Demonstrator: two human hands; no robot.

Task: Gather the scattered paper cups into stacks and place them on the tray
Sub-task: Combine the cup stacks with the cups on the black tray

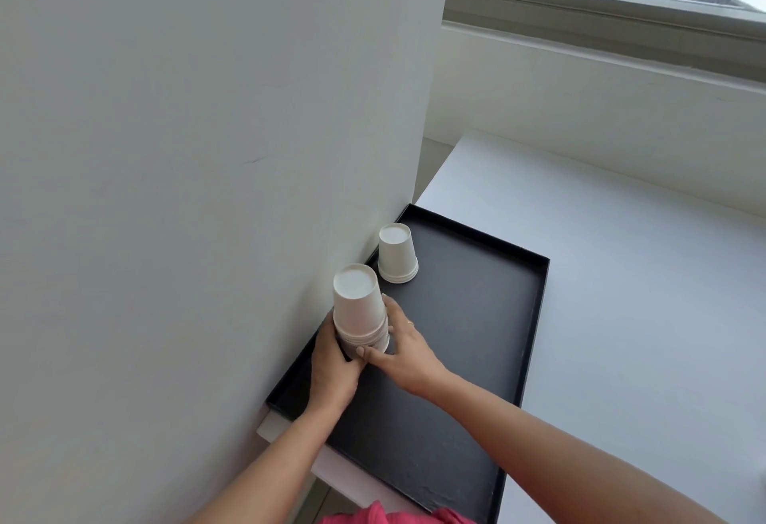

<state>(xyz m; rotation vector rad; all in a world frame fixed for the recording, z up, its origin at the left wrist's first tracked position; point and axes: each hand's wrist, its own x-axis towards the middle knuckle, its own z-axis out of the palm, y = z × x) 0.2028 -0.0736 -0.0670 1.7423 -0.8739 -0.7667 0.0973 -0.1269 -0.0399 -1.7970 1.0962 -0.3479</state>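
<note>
A black rectangular tray [476, 316] lies on the white table against the wall. A short stack of upside-down white paper cups [397, 253] stands at the tray's far left corner. A taller upside-down stack [358, 308] is at the tray's left side. My left hand [331, 362] curls round that stack's base from the wall side. My right hand [404, 343] grips the base from the other side, thumb in front. I cannot tell whether this stack touches the tray floor.
A white wall [207, 150] runs close along the tray's left edge. The white table [642, 295] stretches to the right and back toward a window sill [601, 55]. The tray's near corner overhangs the table edge.
</note>
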